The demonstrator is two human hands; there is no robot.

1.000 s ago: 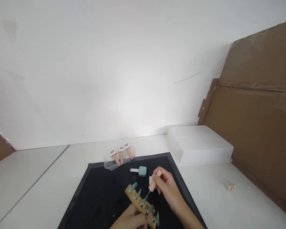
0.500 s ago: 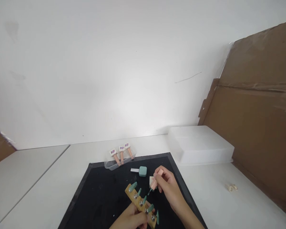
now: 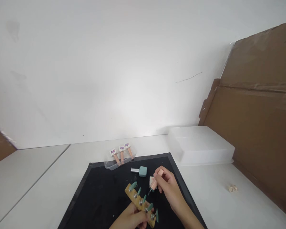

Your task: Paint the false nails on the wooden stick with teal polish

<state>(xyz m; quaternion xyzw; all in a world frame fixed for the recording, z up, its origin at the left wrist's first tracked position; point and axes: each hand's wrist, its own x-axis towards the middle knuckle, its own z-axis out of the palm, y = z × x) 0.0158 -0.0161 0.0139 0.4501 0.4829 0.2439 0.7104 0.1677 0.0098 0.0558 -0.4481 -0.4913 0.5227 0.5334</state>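
Note:
My left hand (image 3: 131, 219) grips the near end of a wooden holder bar (image 3: 140, 203) at the bottom of the view. The bar carries several teal false nails on metal pins. My right hand (image 3: 168, 187) pinches a pink nail-polish cap with its brush (image 3: 155, 180), the tip close to one of the middle nails. Both hands hover over a black mat (image 3: 102, 194). A teal polish bottle (image 3: 140, 171) lies on its side on the mat just beyond the hands. A small white bottle sits behind the brush, mostly hidden.
Three pink-handled brushes (image 3: 121, 153) stand in a clear tray at the mat's far edge. A translucent plastic box (image 3: 200, 144) lies at the right, with cardboard sheets (image 3: 259, 127) leaning behind it. A small pale object (image 3: 233, 188) rests on the white table.
My right hand has drawn slightly nearer the bar and lowered the brush toward the nails. The bar has shifted a little in my left hand.

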